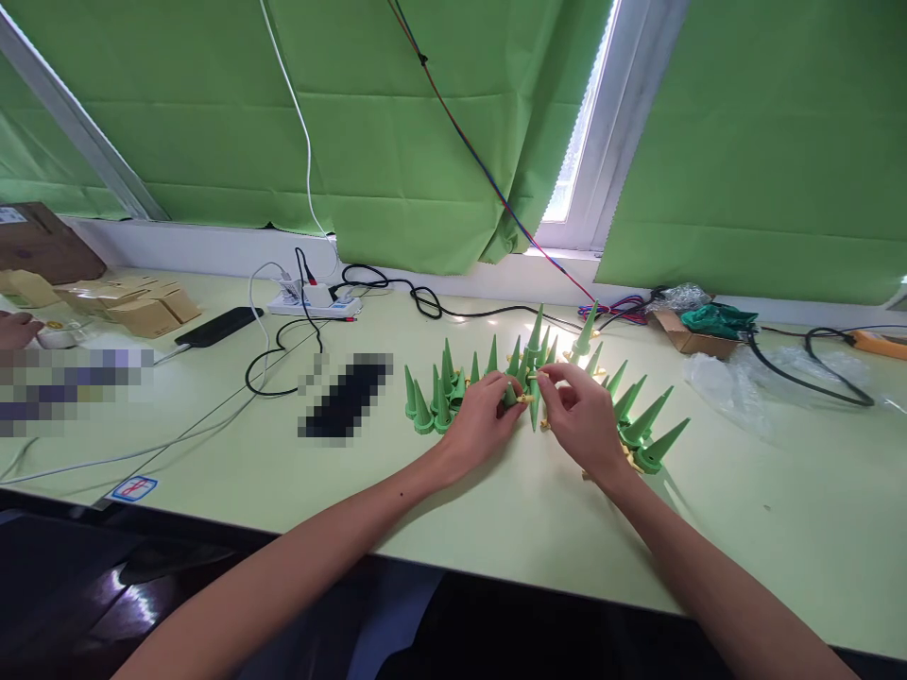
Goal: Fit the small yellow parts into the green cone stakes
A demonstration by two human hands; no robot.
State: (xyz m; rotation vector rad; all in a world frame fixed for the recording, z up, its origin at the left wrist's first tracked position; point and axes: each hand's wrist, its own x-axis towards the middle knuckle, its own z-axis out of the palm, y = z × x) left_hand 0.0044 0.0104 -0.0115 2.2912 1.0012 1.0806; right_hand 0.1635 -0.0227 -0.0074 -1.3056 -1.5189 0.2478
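My left hand [486, 416] is closed around a green cone [509, 395], which has a small yellow piece at its end. Close beside it, the thumb and fingertips of my right hand [585, 416] pinch a small pale yellow piece [539, 376]. Another green cone [535, 408] points downward between the two hands; whether a hand grips it I cannot tell. Left of my hands stands a group of upright green cones [422, 414]. Behind and to the right, more green cones [662, 449] lean outward, with yellow parts at their bases. My fingers partly hide the cones between them.
A power strip [316, 302] with black and white cables lies at the back left. Nearby are a black phone-like object [219, 327] and cardboard boxes [152, 307]. At the back right sits an open carton [691, 335] with plastic bags. Another person's hand [18, 331] shows far left.
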